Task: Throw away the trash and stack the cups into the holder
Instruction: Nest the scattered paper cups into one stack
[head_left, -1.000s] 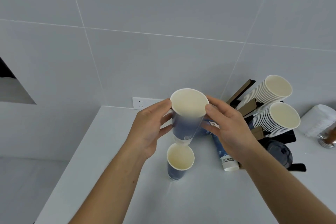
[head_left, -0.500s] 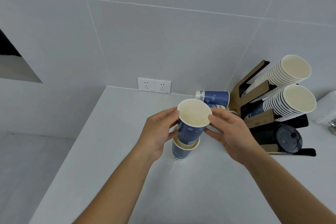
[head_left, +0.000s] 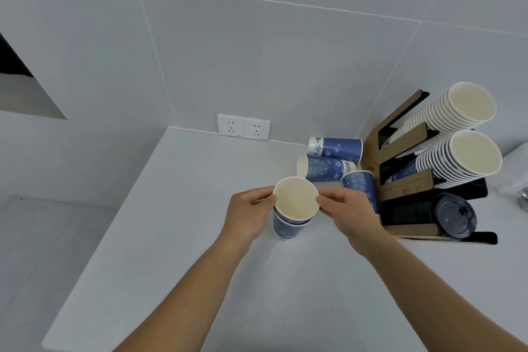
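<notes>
A blue paper cup [head_left: 296, 200] sits nested inside a second blue cup [head_left: 285, 230] standing upright on the white counter [head_left: 171, 208]. My left hand [head_left: 248, 216] pinches the top cup's rim on the left, my right hand [head_left: 353, 216] pinches it on the right. Three more blue cups lie on their sides behind: one [head_left: 337, 148] by the wall, one [head_left: 323, 167] in front of it, one [head_left: 361, 184] partly hidden by my right hand. The brown cup holder [head_left: 400, 186] at right carries two slanted stacks of cups [head_left: 457, 157].
A stack of dark lids [head_left: 445, 218] lies in the holder's bottom slot. Two wall sockets [head_left: 243, 126] sit above the counter's back edge. The counter's left edge drops off to a grey floor. A white object and a metal piece show at the far right edge.
The held cup came down from above the standing cup and now sits nested in it. The view tilted, bringing the lying cups and sockets into sight.
</notes>
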